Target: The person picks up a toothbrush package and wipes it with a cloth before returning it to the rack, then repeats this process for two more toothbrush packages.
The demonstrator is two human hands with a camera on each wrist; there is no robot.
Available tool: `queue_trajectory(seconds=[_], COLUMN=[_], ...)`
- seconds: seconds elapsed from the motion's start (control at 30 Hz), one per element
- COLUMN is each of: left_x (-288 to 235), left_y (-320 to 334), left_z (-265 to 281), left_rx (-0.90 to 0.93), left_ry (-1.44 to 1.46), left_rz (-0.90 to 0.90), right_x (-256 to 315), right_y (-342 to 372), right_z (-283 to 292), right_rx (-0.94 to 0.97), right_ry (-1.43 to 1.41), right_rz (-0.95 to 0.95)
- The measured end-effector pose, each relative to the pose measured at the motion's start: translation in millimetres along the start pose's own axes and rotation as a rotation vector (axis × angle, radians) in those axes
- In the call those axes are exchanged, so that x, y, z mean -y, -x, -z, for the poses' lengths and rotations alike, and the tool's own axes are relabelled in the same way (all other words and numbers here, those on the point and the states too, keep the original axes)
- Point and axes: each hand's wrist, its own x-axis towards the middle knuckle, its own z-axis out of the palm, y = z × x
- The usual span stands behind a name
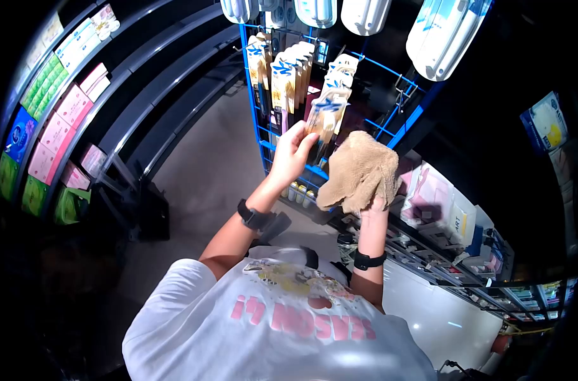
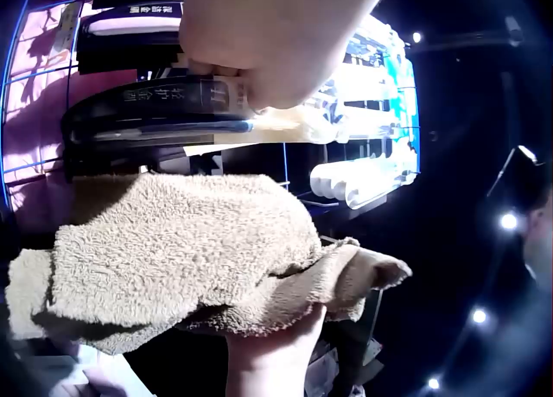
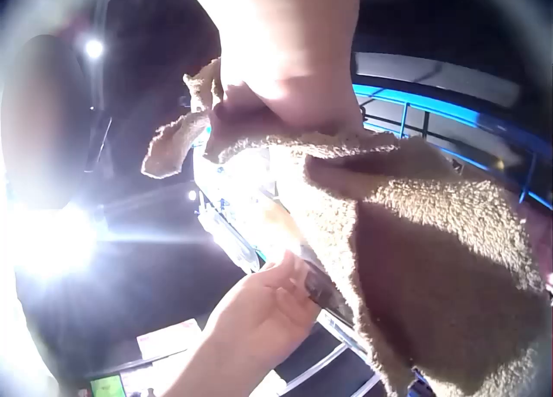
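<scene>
My left hand point(image 1: 289, 157) pinches the side of the front toothbrush pack point(image 1: 328, 115), a long narrow package in a hanging row on the blue wire rack point(image 1: 390, 132). In the left wrist view this pack point(image 2: 155, 101) shows a dark lower part with pale lettering. A tan terry cloth point(image 1: 360, 166) drapes over my right hand point(image 3: 289, 90), hiding its fingers. The cloth is bunched at the palm and hangs right beside the packs. In the right wrist view, my left thumb and fingers lie at the pack's edge.
More rows of packs point(image 1: 288, 79) hang left of the held one. White and blue blister packages point(image 1: 365, 16) hang above. Dark shelves point(image 1: 155, 82) with pink boxes point(image 1: 55, 132) curve along the left. Boxed goods point(image 1: 429, 203) stand on the right.
</scene>
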Motion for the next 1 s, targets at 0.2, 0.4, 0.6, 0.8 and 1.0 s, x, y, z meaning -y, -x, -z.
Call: queue_trajectory(seconds=[0.2, 0.4, 0.6, 0.8, 1.0], left_x=[-66.9, -103.4, -107.0, -100.8, -103.1], left_y=[18.2, 30.9, 41.6, 41.8, 42.3], left_z=[7.0, -1.2, -3.6, -4.1, -2.8], left_rx=[0.008, 0.054, 0.078, 0.058, 0.091], left_ry=[-0.269, -0.343, -0.351, -0.369, -0.297], left_rz=[-0.225, -0.38, -0.445, -0.427, -0.243], right_x=[10.7, -18.8, -20.5, -23.0, 0.7], right_y=[-4.5, 26.5, 40.5, 35.1, 22.8], right_z=[-5.0, -4.3, -25.8, -35.1, -45.3], right_rx=[0.036, 0.051, -0.008, -0.018, 0.071], right_ry=[0.274, 0.491, -0.14, -0.084, -0.091], right_rz=[0.061, 0.077, 0.02, 0.055, 0.062])
